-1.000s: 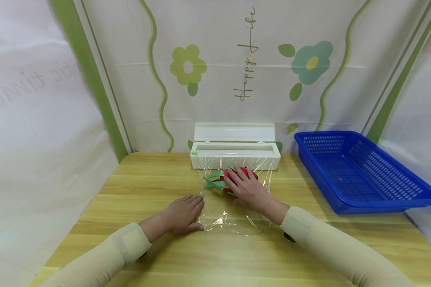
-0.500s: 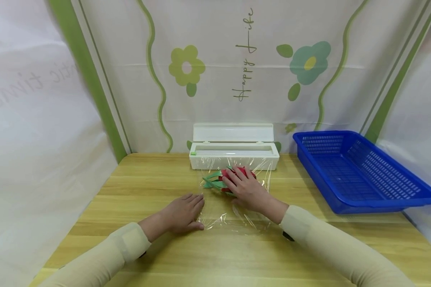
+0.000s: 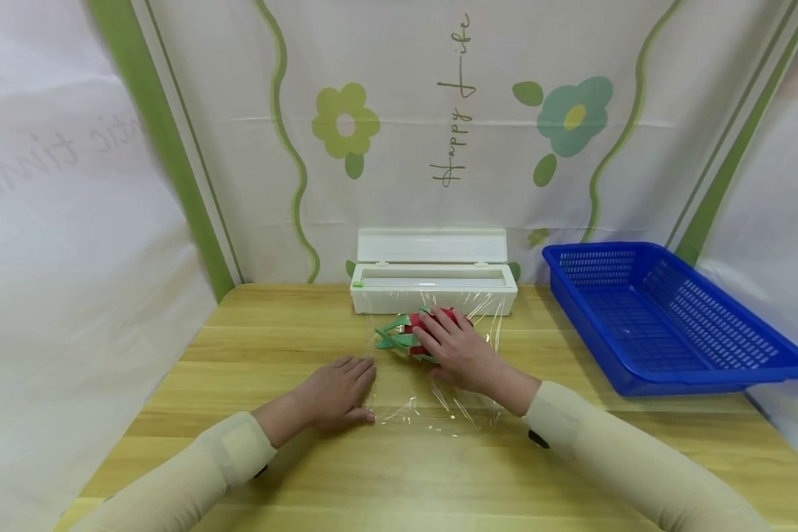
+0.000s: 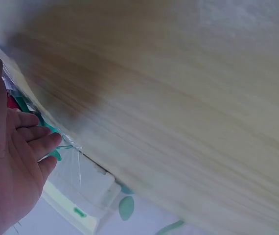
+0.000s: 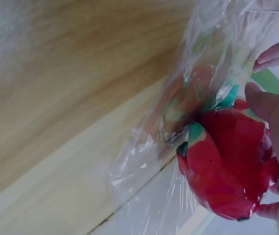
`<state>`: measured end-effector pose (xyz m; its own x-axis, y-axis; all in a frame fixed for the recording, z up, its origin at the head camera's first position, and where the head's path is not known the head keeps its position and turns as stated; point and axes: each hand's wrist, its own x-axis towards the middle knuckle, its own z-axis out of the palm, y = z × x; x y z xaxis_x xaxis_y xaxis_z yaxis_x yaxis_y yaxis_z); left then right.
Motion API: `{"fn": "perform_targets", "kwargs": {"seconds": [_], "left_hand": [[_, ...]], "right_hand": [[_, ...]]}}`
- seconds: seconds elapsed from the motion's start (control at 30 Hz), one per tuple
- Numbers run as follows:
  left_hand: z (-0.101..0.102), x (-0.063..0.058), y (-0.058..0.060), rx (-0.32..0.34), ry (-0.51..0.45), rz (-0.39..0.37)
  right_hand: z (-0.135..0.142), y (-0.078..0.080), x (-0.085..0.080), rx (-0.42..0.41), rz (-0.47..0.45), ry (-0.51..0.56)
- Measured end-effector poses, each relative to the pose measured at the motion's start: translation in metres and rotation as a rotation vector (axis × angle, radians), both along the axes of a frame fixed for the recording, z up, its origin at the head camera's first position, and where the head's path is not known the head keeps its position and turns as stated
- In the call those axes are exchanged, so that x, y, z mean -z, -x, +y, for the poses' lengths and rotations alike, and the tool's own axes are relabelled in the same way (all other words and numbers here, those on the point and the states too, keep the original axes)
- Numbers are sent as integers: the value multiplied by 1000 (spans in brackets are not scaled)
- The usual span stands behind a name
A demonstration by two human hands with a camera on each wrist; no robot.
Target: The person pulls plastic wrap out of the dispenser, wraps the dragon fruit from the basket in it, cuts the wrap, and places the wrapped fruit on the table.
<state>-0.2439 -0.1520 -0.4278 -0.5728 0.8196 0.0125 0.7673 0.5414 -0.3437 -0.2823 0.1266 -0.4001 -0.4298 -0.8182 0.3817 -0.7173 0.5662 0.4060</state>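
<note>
A red dragon fruit (image 5: 222,161) with green leafy scales lies on a sheet of clear cling film (image 3: 406,410), its green tips pointing left. My right hand (image 3: 462,351) grips it from above, fingers and thumb curved round its sides, covering much of the red skin in the head view. At the film's left edge, my left hand (image 3: 339,388) rests on the table, fingers extended. Behind the fruit stands a white cling film dispenser (image 3: 366,301) with its lid (image 3: 432,246) raised. The film runs from its front toward the person.
A blue perforated plastic basket (image 3: 638,380) sits at the back right of the wooden table (image 3: 273,325). A printed curtain (image 3: 399,192) hangs right behind the table's far edge and along both sides.
Both hands stay nearly in place. My left hand has shifted very slightly back and left; the film's glints near the front have changed. The right hand keeps its hold on the dragon fruit.
</note>
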Motion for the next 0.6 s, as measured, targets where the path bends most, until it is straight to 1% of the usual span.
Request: {"fn": "perform_targets", "kwargs": {"seconds": [0.3,0.43,0.6], "left_hand": [[0,-6,-1,-12,-6,-24],[-2,-8,-1,-5,-2,-4],[-5,-8,0,28,-18,21]], "right_hand": [[15,-7,-11,-32,19,64],[23,-11,-14,-33,14,83],[35,-17,-17,-28,-1,88]]}}
